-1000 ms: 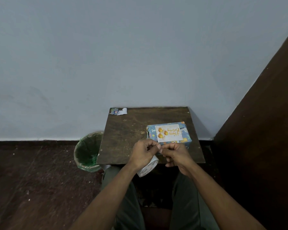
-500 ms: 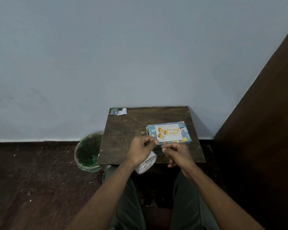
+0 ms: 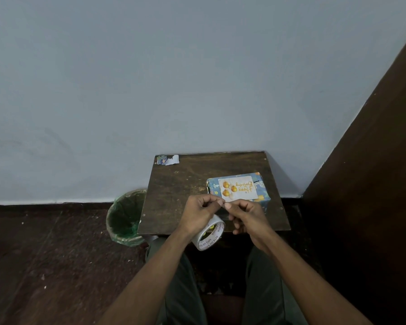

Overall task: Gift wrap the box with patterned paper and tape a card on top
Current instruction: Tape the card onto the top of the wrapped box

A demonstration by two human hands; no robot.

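The left hand holds the roll of tape, which hangs below its curled fingers, while its thumb and forefinger pinch at the tape's free end; the right hand pinches the same end, the fingertips of both meeting just in front of the box's near edge. The strip itself is too thin to make out. The wrapped box lies on the right half of the small table, close to the right edge, with the card flat on top. Bare tabletop lies left of the box; paper scraps sit at the far left corner. A green bin stands just beside the table's left edge.
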